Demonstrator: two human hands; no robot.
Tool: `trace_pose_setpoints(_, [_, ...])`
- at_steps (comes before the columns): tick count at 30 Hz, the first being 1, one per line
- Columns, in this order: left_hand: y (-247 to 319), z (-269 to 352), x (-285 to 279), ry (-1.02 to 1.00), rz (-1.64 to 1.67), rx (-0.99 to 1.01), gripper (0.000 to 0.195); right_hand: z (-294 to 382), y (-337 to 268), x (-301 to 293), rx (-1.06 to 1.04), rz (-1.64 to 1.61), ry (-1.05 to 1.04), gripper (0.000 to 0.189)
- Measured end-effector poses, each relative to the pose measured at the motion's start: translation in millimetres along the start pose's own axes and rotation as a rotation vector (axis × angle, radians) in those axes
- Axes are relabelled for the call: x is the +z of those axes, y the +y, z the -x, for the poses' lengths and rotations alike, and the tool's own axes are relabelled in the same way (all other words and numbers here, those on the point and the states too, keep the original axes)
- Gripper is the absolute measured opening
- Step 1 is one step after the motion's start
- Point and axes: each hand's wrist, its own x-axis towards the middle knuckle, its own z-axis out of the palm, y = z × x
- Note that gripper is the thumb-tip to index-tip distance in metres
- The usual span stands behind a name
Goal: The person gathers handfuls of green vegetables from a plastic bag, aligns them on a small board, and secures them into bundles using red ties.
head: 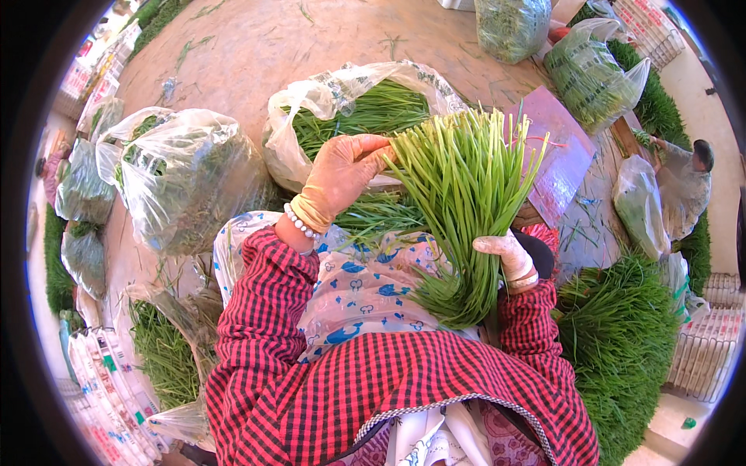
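Observation:
A thick bundle of green Chinese chives (466, 175) rises over my lap, its pale cut ends fanned out at the top and its leafy tips bent down. My right hand (506, 253), in a thin pale glove, is wrapped around the bundle's lower half. Up at the pale ends, my left hand (347, 172), gloved in tan with a beaded bracelet at the wrist, has thumb and fingertips pinched at the bundle's left edge. Whether a single stalk is between those fingertips cannot be made out. Behind the bundle, an open clear plastic bag (277, 140) holds more chives.
A purple-grey board (553, 157) leans to the right. Large heaps of chives (618, 349) lie at my right side. Filled plastic bags (186, 175) stand left and at the upper right (600, 76). Another person (685, 186) works at far right. Stacked white crates (705, 349) line the edge.

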Motion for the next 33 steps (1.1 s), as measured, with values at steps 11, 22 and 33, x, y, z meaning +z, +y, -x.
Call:
trace_pose_setpoints(11, [-24, -11, -66, 0.680, -0.217, 0.102, 0.017, 9, -2, -14, -0.018, -0.061, 0.010, 0.067])
trace_pose_setpoints(22, [-43, 29, 35, -0.159, 0.949, -0.053, 0.102, -15, 0, 34, 0.201, -0.021, -0.156, 0.079])
trace_pose_setpoints(33, [-26, 28, 24, -0.111, 0.994, 0.082, 0.106, -10, 0, 61, -0.172, 0.036, -0.141, 0.093])
